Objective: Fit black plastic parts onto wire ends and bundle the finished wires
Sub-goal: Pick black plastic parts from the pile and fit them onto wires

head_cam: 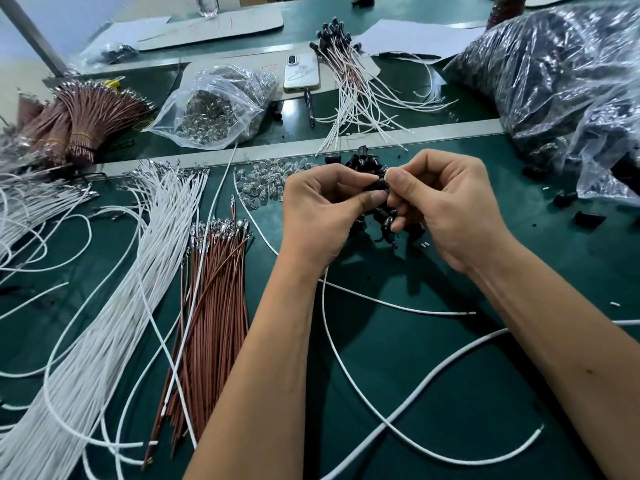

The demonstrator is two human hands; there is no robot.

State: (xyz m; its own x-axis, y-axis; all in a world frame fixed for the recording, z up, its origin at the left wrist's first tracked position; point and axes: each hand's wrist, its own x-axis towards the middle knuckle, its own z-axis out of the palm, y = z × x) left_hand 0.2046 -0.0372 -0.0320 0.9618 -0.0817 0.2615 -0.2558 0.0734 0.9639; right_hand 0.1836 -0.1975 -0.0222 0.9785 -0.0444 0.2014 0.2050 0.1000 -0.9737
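Both hands meet at centre frame, over a small heap of black plastic parts (375, 216): left hand (318, 213) has thumb and forefinger pressed together on one black part (376, 184), right hand (446, 202) pinches the same piece from the other side, fingertips nearly touching. Cannot tell whether a wire end is already seated in it; a white wire (332, 344) runs out from under the left wrist and loops down toward lower right, so probably that one is being capped. Just left of the hands, a scatter of small clear bulbs (263, 183). Progress: early-to-middle by my read. Done work looks like the fan of white and pinkish wires with black caps (349, 74) at upper centre, loosely gathered, no tie visible. Left to do is a lot: big sheaf of uncapped white wires (114, 289) across the left half, a flat bunch of brown wires (211, 306) with metal terminals at lower centre-left, plus banded brown bundles (79, 123) at upper left. Supply: clear bag of bulbs (214, 109) upper centre-left, large plastic bag of dark parts (561, 84) upper right, a few stray black pieces below it. Also a phone (302, 72) and a pen (310, 109) at upper centre. Surface is a dark green bench mat (433, 368) with a pale grey rail crossing the frame, white sheets along the top edge. Room beyond barely shows.
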